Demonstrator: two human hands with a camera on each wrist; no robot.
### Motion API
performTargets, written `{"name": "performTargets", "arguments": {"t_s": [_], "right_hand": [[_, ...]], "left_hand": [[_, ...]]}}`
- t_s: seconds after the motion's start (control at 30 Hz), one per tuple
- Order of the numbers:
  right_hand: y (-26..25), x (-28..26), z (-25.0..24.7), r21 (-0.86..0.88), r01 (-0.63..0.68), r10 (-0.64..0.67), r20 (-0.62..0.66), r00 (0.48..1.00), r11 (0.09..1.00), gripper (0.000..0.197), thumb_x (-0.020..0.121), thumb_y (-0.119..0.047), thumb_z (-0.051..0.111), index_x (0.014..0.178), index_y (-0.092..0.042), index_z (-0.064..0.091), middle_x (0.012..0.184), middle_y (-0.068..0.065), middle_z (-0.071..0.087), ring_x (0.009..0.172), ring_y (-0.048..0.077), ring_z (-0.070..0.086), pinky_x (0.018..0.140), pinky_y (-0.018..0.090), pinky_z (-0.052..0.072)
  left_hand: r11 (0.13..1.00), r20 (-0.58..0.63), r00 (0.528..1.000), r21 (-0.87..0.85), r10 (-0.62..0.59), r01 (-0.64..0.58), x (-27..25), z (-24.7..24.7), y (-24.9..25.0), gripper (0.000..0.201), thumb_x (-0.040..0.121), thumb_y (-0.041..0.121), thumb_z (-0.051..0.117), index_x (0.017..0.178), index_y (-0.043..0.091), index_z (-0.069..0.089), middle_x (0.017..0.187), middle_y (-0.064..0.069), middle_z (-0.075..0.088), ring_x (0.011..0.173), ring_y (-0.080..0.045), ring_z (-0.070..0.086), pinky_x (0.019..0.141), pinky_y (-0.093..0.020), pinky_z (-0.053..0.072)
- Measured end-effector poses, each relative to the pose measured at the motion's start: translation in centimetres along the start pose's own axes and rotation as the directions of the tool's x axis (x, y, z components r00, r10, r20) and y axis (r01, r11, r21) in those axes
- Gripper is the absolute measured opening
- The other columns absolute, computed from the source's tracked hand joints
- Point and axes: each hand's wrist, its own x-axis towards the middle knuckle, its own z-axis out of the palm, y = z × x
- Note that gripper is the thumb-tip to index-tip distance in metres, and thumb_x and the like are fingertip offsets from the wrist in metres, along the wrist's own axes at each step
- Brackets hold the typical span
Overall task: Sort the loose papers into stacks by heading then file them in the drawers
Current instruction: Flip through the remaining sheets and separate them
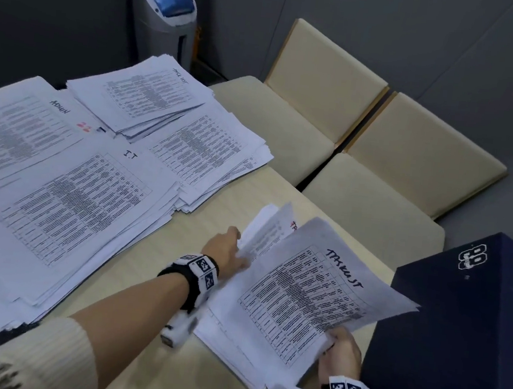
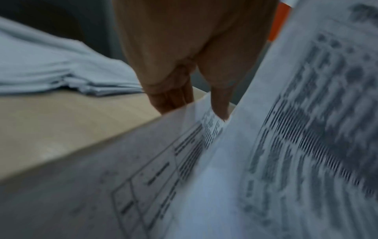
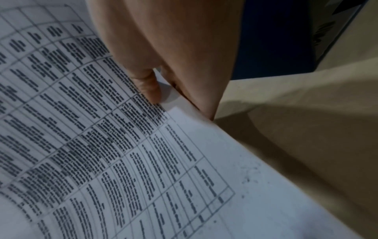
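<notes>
On the beige table (image 1: 161, 247) lie sorted paper stacks: one headed ADMIN (image 1: 17, 134), one headed I.T (image 1: 73, 206), one headed TASK LIST (image 1: 142, 93) and another stack (image 1: 208, 154) beside it. A loose pile (image 1: 226, 346) lies near the table's right front. My right hand (image 1: 333, 343) pinches the near edge of a lifted sheet headed TASK LIST (image 1: 305, 288), thumb (image 3: 147, 87) on top. My left hand (image 1: 239, 244) pinches the edge of another raised sheet (image 1: 272, 227) with red lettering; in the left wrist view my thumb (image 2: 219, 103) lies on that sheet (image 2: 204, 119).
A dark blue box (image 1: 463, 327) stands at the table's right front corner, close to my right hand. Two cream chairs (image 1: 323, 84) are pushed against the far side. A grey bin with a blue lid (image 1: 164, 16) stands by the wall.
</notes>
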Motion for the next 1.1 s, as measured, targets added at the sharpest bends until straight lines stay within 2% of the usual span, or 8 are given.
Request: {"name": "performTargets", "arguments": {"t_s": [0.17, 0.33, 0.43, 0.57, 0.7, 0.83, 0.97, 1.1], "right_hand": [[-0.6, -0.2, 0.4, -0.01, -0.077, 0.077, -0.018, 0.997, 0.997, 0.01, 0.083, -0.002, 0.05, 0.08, -0.004, 0.06, 0.066, 0.01, 0.057, 0.065, 0.025, 0.051, 0.059, 0.032, 0.039], [2.9, 7.0, -2.0, 0.084, -0.099, 0.09, 0.099, 0.991, 0.992, 0.034, 0.064, -0.019, 0.05, 0.059, -0.046, 0.07, 0.081, 0.01, 0.055, 0.092, 0.04, 0.057, 0.095, 0.062, 0.046], [1.2, 3.8, -1.6, -0.087, -0.027, 0.034, 0.079, 0.996, 0.996, 0.023, 0.077, -0.013, 0.056, 0.063, -0.023, 0.07, 0.087, 0.021, 0.059, 0.08, 0.028, 0.055, 0.087, 0.051, 0.051], [0.2, 1.9, -1.4, -0.038, -0.026, 0.029, 0.059, 0.998, 0.999, 0.013, 0.08, 0.002, 0.055, 0.089, -0.001, 0.064, 0.093, 0.015, 0.062, 0.094, 0.03, 0.059, 0.089, 0.043, 0.046], [1.1, 2.2, -2.3, 0.024, -0.037, 0.036, 0.039, 0.999, 0.999, 0.02, 0.074, 0.006, 0.056, 0.09, -0.004, 0.06, 0.095, 0.015, 0.064, 0.089, 0.031, 0.063, 0.077, 0.041, 0.049], [2.4, 3.0, -3.2, -0.011, -0.066, 0.066, -0.026, 0.997, 0.998, 0.018, 0.084, 0.012, 0.053, 0.095, 0.004, 0.064, 0.102, 0.02, 0.064, 0.088, 0.031, 0.061, 0.079, 0.04, 0.05], [2.0, 2.8, -3.7, -0.11, -0.041, 0.033, -0.076, 0.997, 0.993, 0.01, 0.091, 0.006, 0.052, 0.09, 0.006, 0.061, 0.07, 0.013, 0.059, 0.055, 0.022, 0.056, 0.054, 0.031, 0.045], [1.6, 2.4, -3.4, 0.012, -0.14, 0.14, -0.098, 0.985, 0.99, 0.02, 0.091, 0.009, 0.046, 0.074, 0.003, 0.055, 0.065, 0.014, 0.054, 0.043, 0.023, 0.054, 0.044, 0.031, 0.043]], "left_hand": [[0.933, 0.019, 0.997, -0.354, 0.071, -0.06, -0.7, 0.7, 0.2, 0.012, 0.09, 0.013, 0.067, 0.086, 0.004, 0.074, 0.075, -0.004, 0.065, 0.067, -0.011, 0.057, 0.068, -0.024, 0.044], [0.772, 0.252, 0.951, -0.635, 0.177, 0.024, -1.9, -0.1, 1.2, 0.011, 0.085, 0.001, 0.062, 0.076, -0.004, 0.064, 0.069, -0.008, 0.048, 0.063, -0.014, 0.042, 0.061, -0.024, 0.033], [0.743, 0.326, 0.94, -0.654, 0.105, 0.144, -2.4, -0.4, 2.3, 0.025, 0.085, -0.011, 0.055, 0.078, 0.006, 0.071, 0.065, -0.001, 0.063, 0.06, -0.011, 0.057, 0.057, -0.016, 0.045], [0.775, 0.312, 0.949, -0.609, 0.04, 0.168, -2.3, -0.1, 2.6, 0.041, 0.078, -0.015, 0.043, 0.079, 0.012, 0.075, 0.073, 0.002, 0.07, 0.065, -0.009, 0.062, 0.056, -0.014, 0.047], [0.968, -0.008, 0.99, -0.211, -0.141, 0.136, -0.9, 1.0, 0.6, 0.021, 0.09, 0.015, 0.057, 0.109, 0.018, 0.066, 0.112, -0.002, 0.067, 0.095, -0.019, 0.063, 0.086, -0.03, 0.052], [0.963, -0.184, 0.96, 0.129, -0.211, 0.237, -1.2, 2.2, -1.9, 0.048, 0.079, 0.05, 0.072, 0.11, 0.016, 0.055, 0.11, -0.003, 0.054, 0.096, -0.022, 0.057, 0.085, -0.035, 0.05], [0.941, -0.147, 0.951, 0.166, -0.273, 0.295, -1.0, 3.2, -2.7, 0.047, 0.081, 0.041, 0.074, 0.112, 0.012, 0.054, 0.112, -0.007, 0.056, 0.101, -0.026, 0.058, 0.084, -0.036, 0.05], [0.965, -0.11, 0.96, 0.02, -0.259, 0.262, -0.6, 2.6, -3.1, 0.023, 0.078, 0.031, 0.078, 0.084, 0.013, 0.064, 0.085, -0.004, 0.069, 0.075, -0.021, 0.063, 0.061, -0.026, 0.049]]}}
